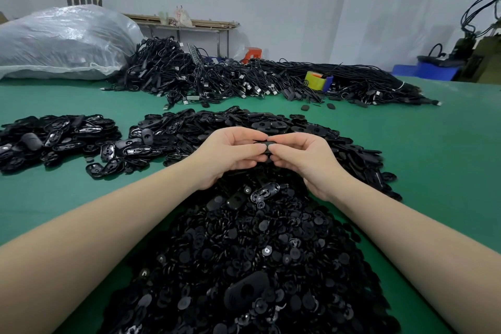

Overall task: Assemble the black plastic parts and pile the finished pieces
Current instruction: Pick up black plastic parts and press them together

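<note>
- Above the middle of the green table (67,192), the left hand (230,156) and right hand (306,160) meet, fingertips pinching one small black plastic part (267,145) between them.
- Below the forearms lies a heap of small round black pieces (257,252).
- Behind the hands spreads a pile of oval black shells (217,122); another pile (54,135) sits left.
- Far back, black cables (244,78) lie tangled beside a plastic bag (65,40).

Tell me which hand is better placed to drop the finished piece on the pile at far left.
Left. Both hands pinch the black plastic part now, but the left hand is on the side of the far-left pile, with bare green table between; the right hand would have to cross over.
</note>
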The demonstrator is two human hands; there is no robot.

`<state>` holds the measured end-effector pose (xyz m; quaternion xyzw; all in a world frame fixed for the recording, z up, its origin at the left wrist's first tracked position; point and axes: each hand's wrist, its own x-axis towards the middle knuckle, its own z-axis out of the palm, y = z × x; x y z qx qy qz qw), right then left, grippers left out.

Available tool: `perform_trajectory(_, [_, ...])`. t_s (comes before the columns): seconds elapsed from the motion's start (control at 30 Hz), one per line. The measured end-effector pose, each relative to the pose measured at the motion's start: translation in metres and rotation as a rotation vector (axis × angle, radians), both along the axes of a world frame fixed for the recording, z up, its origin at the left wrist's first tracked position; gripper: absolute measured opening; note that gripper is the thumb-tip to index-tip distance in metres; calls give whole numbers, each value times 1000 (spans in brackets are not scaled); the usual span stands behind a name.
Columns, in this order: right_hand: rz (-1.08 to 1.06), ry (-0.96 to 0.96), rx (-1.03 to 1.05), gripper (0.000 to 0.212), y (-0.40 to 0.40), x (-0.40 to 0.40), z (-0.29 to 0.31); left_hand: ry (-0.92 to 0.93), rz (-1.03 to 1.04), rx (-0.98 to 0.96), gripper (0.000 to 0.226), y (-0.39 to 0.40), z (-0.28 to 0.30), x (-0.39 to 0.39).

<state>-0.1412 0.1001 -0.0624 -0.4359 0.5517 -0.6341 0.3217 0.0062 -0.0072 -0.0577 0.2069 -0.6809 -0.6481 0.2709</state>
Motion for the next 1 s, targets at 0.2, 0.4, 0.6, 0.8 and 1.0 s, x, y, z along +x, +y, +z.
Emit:
perform_trajectory(0.2, [8,26,3,15,1,-1,1,-11,3,-10,18,0,-1,0])
perform_trajectory(0.4, [-11,91,8,15,-1,1,1,-4,3,-21,20,-1,-1,1])
perform_trajectory(0.6, [-20,113,-3,14,-1,2,1,6,4,-18,21,-1,-1,2])
perform_trajectory(0.8, [-12,70,-15,13,-2,0,-2,13,17,0,22,-1,-1,1])
perform_trajectory(1.0, [0,69,-26,21,-3,-1,-3,25,12,29,20,-2,0,0])
